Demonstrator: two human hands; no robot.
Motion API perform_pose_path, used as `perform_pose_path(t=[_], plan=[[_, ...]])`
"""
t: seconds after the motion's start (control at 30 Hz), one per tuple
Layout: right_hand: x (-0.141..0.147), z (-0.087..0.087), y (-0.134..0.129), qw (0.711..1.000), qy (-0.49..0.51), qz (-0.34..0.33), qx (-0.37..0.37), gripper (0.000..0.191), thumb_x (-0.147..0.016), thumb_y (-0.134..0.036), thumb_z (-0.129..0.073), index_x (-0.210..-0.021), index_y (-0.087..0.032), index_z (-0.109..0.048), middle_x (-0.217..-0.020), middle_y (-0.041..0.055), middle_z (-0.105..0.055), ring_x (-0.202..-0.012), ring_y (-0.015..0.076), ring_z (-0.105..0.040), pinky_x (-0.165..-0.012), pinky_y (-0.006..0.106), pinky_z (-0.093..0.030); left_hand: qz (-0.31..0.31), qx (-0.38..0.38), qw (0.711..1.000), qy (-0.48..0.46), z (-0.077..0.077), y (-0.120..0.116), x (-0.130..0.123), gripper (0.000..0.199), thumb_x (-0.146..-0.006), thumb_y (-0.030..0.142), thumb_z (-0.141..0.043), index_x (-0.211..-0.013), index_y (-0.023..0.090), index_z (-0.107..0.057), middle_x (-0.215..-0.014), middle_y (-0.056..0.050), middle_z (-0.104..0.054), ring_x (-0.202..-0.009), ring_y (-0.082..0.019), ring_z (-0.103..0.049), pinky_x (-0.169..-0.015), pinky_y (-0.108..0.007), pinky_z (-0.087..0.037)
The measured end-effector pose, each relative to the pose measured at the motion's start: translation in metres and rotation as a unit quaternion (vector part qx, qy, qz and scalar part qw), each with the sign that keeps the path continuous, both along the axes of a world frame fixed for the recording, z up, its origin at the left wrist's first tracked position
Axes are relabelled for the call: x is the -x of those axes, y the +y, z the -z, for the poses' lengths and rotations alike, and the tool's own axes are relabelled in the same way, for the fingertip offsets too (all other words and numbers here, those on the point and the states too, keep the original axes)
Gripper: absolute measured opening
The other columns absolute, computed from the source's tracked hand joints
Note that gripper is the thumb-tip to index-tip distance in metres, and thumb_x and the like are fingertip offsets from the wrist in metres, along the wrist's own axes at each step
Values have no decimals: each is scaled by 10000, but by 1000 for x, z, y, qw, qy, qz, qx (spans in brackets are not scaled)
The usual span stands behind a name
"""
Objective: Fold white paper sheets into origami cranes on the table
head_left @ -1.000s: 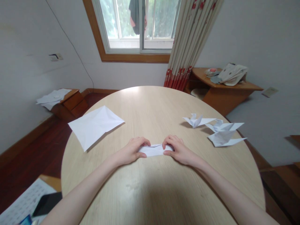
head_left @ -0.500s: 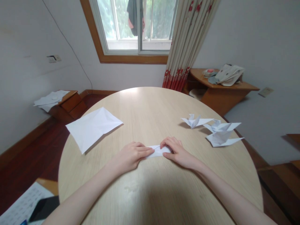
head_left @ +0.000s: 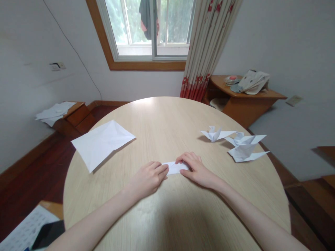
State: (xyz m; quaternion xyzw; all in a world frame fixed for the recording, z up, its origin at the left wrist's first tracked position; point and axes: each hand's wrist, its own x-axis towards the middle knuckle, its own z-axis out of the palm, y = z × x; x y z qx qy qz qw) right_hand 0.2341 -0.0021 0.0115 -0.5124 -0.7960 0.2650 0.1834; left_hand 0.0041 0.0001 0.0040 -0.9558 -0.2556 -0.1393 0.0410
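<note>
A small folded sheet of white paper (head_left: 173,168) lies flat on the round table, between my two hands. My left hand (head_left: 153,177) has its fingers together over the paper's left end, pressing and gripping it there. Around the right end curls my right hand (head_left: 193,170), thumb at the near edge and fingertips at the far edge. The palms hide both ends of the paper.
Folded paper cranes (head_left: 213,134) stand at the table's right side, close together. A creased white sheet (head_left: 104,144) lies at the left edge of the round table (head_left: 167,118). A black phone (head_left: 48,234) rests on printed paper at lower left.
My left hand has slid slightly left along the folded paper, uncovering a bit more of it. My right hand keeps its hold. The whole view has shifted a little.
</note>
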Motion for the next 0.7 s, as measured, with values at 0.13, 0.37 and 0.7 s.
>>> perform_pose_path(t=[0.13, 0.37, 0.7], plan=[[3, 5, -5, 997, -5, -21, -68, 316, -799, -110, -510, -1077, -233, -597, -1110, 79, -609, -1107, 261, -495, -946, 482, -318, 13, 1, 999, -37, 4, 5, 0, 255, -985, 216, -406, -1057, 127, -634, -1027, -96, -688, -908, -216, -618, -779, -361, -518], [4, 12, -9, 977, 4, -117, -180, 355, -912, -118, -432, -1183, -237, -627, -1165, 98, -637, -1071, 230, -558, -903, 448, -440, 5, 121, 988, -90, 4, 14, 7, 263, -982, 285, -455, -1075, 176, -675, -1066, -70, -675, -964, -192, -599, -807, -320, -521], [15, 17, -11, 966, -13, -78, -247, 218, -955, -246, -493, -974, -183, -702, -989, 102, -688, -912, 230, -594, -781, 389, -497, 7, 90, 992, -84, -1, 11, 3, 277, -988, 215, -396, -972, 139, -662, -959, -68, -686, -877, -186, -610, -756, -313, -509]])
